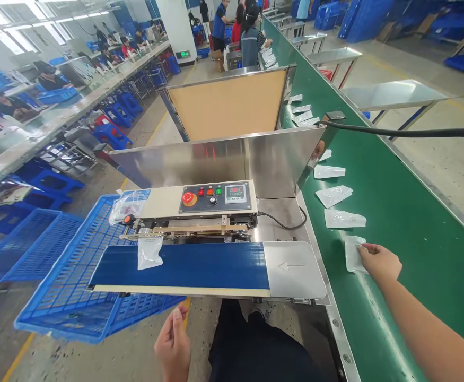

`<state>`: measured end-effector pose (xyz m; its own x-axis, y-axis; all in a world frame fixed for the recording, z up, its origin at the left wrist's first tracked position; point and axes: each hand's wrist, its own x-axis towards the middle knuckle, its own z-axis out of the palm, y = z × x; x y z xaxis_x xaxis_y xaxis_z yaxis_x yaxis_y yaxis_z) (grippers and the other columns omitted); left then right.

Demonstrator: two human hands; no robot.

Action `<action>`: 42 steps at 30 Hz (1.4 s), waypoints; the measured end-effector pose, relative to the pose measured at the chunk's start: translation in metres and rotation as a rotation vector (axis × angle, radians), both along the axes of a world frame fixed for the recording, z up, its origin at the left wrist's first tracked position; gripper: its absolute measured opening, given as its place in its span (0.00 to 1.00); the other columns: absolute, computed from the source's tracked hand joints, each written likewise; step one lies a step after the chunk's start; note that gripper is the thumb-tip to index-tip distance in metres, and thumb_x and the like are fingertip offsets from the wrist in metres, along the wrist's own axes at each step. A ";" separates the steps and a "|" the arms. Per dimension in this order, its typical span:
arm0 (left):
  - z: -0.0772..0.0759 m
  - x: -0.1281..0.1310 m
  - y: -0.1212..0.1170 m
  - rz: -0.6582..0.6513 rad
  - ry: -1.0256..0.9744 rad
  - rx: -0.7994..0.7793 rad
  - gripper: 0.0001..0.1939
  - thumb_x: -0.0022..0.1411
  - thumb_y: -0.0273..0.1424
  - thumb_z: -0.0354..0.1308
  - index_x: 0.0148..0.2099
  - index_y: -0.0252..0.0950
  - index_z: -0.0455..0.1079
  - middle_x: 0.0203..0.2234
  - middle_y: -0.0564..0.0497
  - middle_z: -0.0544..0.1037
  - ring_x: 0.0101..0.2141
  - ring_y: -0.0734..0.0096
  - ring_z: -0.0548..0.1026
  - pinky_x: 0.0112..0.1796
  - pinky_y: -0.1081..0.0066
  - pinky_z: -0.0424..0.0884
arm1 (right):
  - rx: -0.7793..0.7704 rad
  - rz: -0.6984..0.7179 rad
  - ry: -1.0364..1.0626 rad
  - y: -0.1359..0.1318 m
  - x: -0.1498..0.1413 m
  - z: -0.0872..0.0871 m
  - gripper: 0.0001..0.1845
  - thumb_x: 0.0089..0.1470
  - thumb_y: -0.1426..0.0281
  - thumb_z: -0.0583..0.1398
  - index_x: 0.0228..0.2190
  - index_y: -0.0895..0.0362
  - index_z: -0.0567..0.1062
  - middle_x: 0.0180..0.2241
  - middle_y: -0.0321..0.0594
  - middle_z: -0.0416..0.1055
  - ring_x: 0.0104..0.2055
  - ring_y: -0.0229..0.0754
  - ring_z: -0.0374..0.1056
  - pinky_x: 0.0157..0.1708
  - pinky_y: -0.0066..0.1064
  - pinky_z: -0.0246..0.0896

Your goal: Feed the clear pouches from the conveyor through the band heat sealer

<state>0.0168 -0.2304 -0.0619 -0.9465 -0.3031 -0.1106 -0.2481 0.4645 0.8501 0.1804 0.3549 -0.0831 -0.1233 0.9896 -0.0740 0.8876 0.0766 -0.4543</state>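
Note:
My right hand (381, 263) reaches over the green conveyor belt (414, 254), its thumb and fingers closed on the edge of a small white plastic pouch (353, 255). Farther up the belt, several similar pouches (345, 218) lie in a row. My left hand (173, 342) hangs in front of the sealing machine (200, 201), fingers curled together with nothing visible in them. Another white pouch (149, 254) sits on the machine's blue belt (208, 268), its top edge at the sealing slot. A bare metal plate (295, 268) with an engraved arrow forms the belt's right end.
A blue plastic crate (62, 302) stands below the machine's left end, beside another crate (28, 244). Steel panels (224, 159) rise behind the machine. A black cable (406, 131) crosses above the conveyor. Co-workers (250, 42) stand farther along it; others sit at a left bench.

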 end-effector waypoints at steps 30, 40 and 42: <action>0.036 -0.012 0.216 -0.880 -0.002 0.446 0.26 0.74 0.49 0.54 0.33 0.36 0.80 0.27 0.49 0.78 0.31 0.67 0.71 0.35 0.70 0.67 | -0.500 0.521 0.643 -0.230 -0.065 0.076 0.31 0.48 0.43 0.67 0.38 0.59 0.86 0.20 0.35 0.69 0.23 0.40 0.61 0.23 0.31 0.57; 0.005 -0.050 0.263 -0.482 -0.370 0.579 0.23 0.54 0.47 0.68 0.19 0.36 0.71 0.15 0.57 0.63 0.20 0.75 0.59 0.24 0.73 0.54 | -0.712 0.136 0.694 -0.196 -0.111 0.046 0.21 0.40 0.52 0.70 0.23 0.57 0.76 0.17 0.34 0.66 0.20 0.37 0.60 0.19 0.28 0.54; 0.001 -0.058 0.261 -0.444 -0.362 0.574 0.22 0.53 0.47 0.69 0.20 0.35 0.72 0.15 0.56 0.64 0.21 0.75 0.60 0.24 0.73 0.55 | -0.759 0.147 0.693 -0.197 -0.125 0.046 0.19 0.40 0.54 0.71 0.24 0.57 0.76 0.17 0.34 0.67 0.20 0.37 0.61 0.19 0.27 0.57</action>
